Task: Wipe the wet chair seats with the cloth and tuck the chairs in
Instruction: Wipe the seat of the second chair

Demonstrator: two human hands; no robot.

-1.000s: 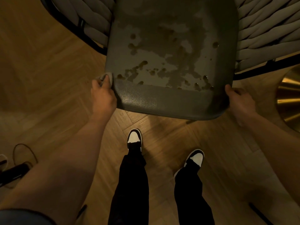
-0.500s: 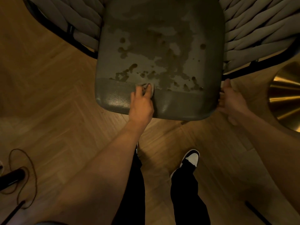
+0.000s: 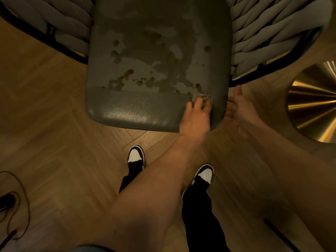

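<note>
Your left hand (image 3: 197,115) presses a small bunched cloth (image 3: 204,98), soft and light, onto the wet, likely slippery chair seat (image 3: 156,70) near its front right corner, while your right hand (image 3: 240,110) hangs open beside it.

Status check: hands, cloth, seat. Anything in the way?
Left hand presses cloth at seat's front right corner. Right hand open beside the seat edge. Wet patches across most of seat. Nothing in the way.
</note>
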